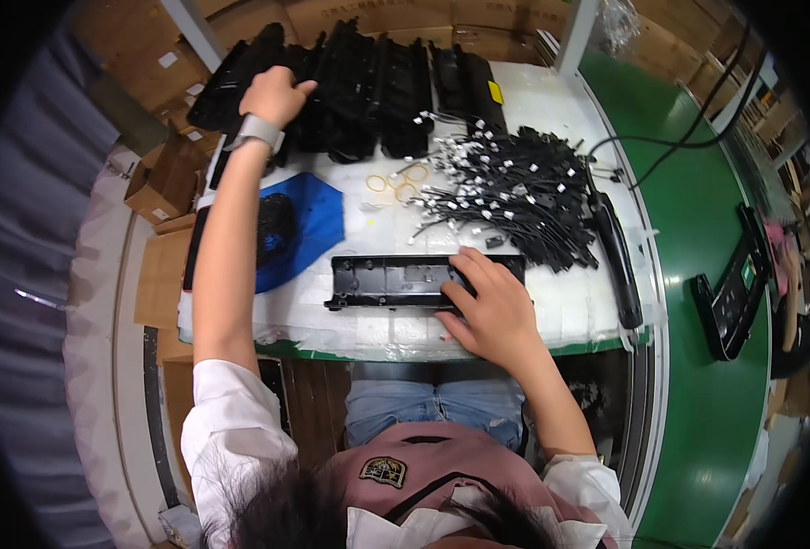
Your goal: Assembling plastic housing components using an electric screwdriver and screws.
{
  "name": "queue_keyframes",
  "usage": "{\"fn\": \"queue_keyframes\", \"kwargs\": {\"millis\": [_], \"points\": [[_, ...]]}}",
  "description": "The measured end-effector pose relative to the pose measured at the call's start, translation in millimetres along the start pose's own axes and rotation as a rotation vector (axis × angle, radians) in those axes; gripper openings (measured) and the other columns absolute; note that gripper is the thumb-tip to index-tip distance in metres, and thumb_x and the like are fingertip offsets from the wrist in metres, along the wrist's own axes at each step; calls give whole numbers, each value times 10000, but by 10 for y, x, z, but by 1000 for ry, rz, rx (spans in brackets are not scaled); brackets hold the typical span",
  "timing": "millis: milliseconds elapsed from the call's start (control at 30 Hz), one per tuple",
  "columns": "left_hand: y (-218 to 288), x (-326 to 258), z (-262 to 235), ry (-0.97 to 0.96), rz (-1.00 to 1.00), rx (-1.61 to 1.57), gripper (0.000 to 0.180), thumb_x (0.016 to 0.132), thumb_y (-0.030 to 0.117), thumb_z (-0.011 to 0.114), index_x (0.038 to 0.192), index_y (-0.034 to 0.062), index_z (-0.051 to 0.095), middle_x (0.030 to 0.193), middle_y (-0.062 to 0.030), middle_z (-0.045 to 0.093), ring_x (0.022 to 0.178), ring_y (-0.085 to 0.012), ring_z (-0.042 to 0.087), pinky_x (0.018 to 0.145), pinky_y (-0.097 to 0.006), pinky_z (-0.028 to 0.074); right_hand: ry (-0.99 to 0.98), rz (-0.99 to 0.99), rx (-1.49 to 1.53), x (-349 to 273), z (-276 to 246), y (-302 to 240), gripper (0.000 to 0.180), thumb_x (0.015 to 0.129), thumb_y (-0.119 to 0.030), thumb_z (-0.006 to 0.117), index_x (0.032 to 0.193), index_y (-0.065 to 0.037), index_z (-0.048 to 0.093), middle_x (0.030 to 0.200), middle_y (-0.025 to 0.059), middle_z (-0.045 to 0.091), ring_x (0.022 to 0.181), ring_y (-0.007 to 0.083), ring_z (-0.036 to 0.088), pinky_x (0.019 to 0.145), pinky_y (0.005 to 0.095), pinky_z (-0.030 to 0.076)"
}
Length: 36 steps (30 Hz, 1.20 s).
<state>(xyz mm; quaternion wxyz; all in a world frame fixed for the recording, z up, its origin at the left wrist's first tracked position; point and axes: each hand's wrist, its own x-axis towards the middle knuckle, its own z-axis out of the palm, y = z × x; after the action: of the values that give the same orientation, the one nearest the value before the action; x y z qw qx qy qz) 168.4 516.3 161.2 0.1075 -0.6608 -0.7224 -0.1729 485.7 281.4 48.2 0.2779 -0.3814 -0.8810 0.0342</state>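
A long, shallow black plastic housing (391, 279) lies crosswise near the front edge of the table, its ribbed hollow side up. Across its right end rests my right hand (492, 311), fingers spread, with the thumb by the near edge. My left hand (275, 96) is stretched out to the far left, over a row of similar black housings (345, 87). Its thumb sticks out to the right, while the other fingers are mostly hidden behind the hand. Whether it grips one of the housings cannot be seen. My left wrist wears a grey-banded watch (260, 133).
Right of centre lies a heap of black cables (533, 192) with white connectors. Several rubber bands (396, 183) lie beside it. A blue sheet (318, 220) with small dark pieces is partly behind my left forearm. A black handheld tool (615, 261) is at the table's right edge, beside a green surface (698, 403).
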Motion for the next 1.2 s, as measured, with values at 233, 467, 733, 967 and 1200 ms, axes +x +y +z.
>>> {"fn": "queue_keyframes", "kwargs": {"millis": [233,467,733,967,1200], "points": [[-227,-36,-33,173,13,-218,282,820,277,640,945,34,710,902,-187,688,901,-342,661,819,-393,515,25,-22,-2,105,87,103,350,690,-266,733,930,-36,625,1175,149,555,1180,309,496,917,391,426],[-67,-1112,-435,523,294,-480,202,915,133,585,1066,16,650,899,-119,669,763,-221,632,717,-285,486,284,-39,241,131,-123,-109,307,700,-189,726,963,-58,636,1060,126,583,1060,311,561,859,409,468],[-26,-3070,-330,247,854,-121,504,771,-4,671,1257,-32,541,865,-164,629,654,-309,551,552,-401,445,322,-545,1922,490,-552,-1431,244,902,-105,525,1120,-13,587,889,110,593,717,228,595,595,311,480],[190,-3324,38,70,1116,-248,311,766,45,638,1054,-74,645,819,-121,584,675,-234,568,536,-307,466,153,-646,2235,474,-438,-1474,345,965,-235,540,1141,59,569,958,128,607,764,217,581,589,290,464],[271,-3134,-2,-93,941,-280,367,688,81,673,1045,3,647,857,-97,557,697,-248,540,544,-324,452,209,-730,2060,536,-398,-1317,299,975,-204,492,1084,54,596,971,132,595,749,226,562,603,299,454]]}}
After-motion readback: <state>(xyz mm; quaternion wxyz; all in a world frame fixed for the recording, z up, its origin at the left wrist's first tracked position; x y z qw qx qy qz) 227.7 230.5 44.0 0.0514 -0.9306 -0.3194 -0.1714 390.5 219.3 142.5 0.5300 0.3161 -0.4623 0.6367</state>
